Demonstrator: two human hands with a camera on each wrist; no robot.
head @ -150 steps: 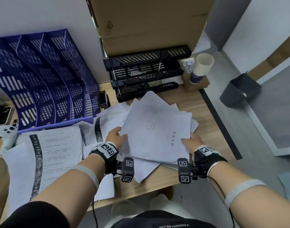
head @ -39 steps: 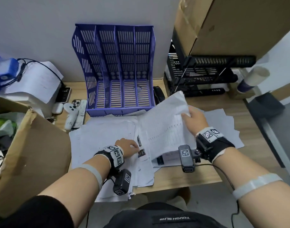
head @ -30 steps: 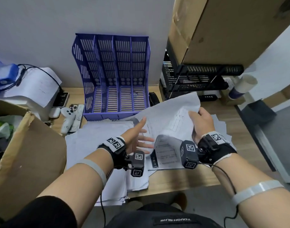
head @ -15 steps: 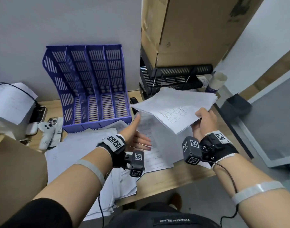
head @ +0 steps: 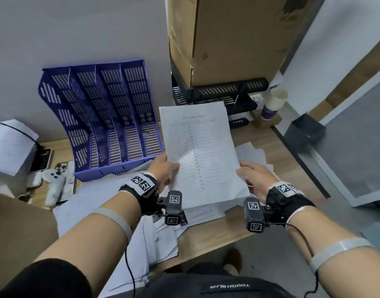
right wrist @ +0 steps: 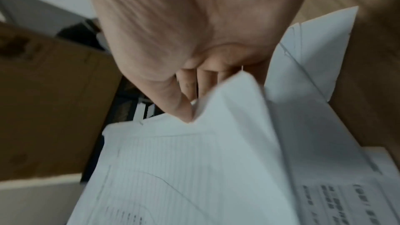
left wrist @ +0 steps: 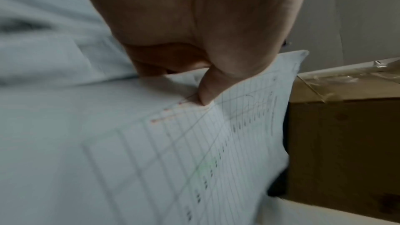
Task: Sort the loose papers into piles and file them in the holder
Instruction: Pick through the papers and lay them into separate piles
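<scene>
The table sheet (head: pixel 201 153) is pinched by the left hand (head: pixel 163 168); the right hand (head: pixel 254 177) apparently grasps its opposite edge. It should be kept flat and slid upright into the purple holder (head: pixel 111 123).

It looked like an office. A wooden desk (head: pixel 219 235) was covered with papers (head: pixel 111 203). A blue file holder (head: pixel 111 125) stood at the upper left, black trays (head: pixel 219 93) under a cardboard box (head: pixel 227 37).

A cardboard box (head: pixel 225 37) sits on black stacked letter trays (head: pixel 219 94) — a paper cup (head: pixel 273 103) just right of them. At left, a white game controller (head: pixel 52 181) lies beside two phones (head: pixel 41 159) — a dark bin (head: pixel 305 131) stands on the floor.
</scene>
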